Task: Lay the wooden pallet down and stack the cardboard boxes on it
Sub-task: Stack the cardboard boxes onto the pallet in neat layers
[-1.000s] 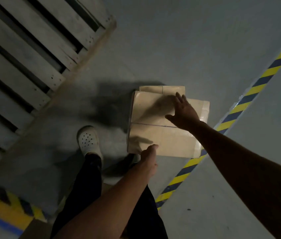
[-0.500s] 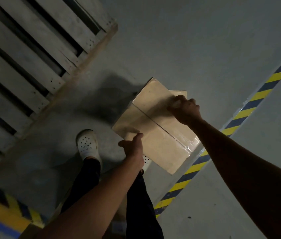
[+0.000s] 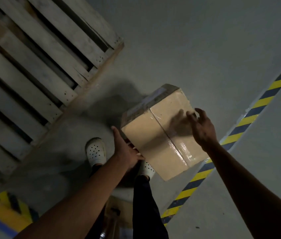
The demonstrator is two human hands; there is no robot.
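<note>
Grip split: left hand [image 3: 127,152] tucked under the box [image 3: 153,135] as support, fingers hidden, curl cannot be told; right hand [image 3: 203,130] spread loose over its top to steady. Box is held tilted beside the flat pallet [image 3: 38,68].

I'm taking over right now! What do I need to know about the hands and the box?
Hands: the left hand carries the cardboard box from under its near-left edge, fingers hidden; the right hand is open, fingers spread by its far-right edge.
Box: tilted, off the floor, beside the wooden pallet.
Done: pallet lies flat.
Left: set this box on it; no boxes there in view.
</note>
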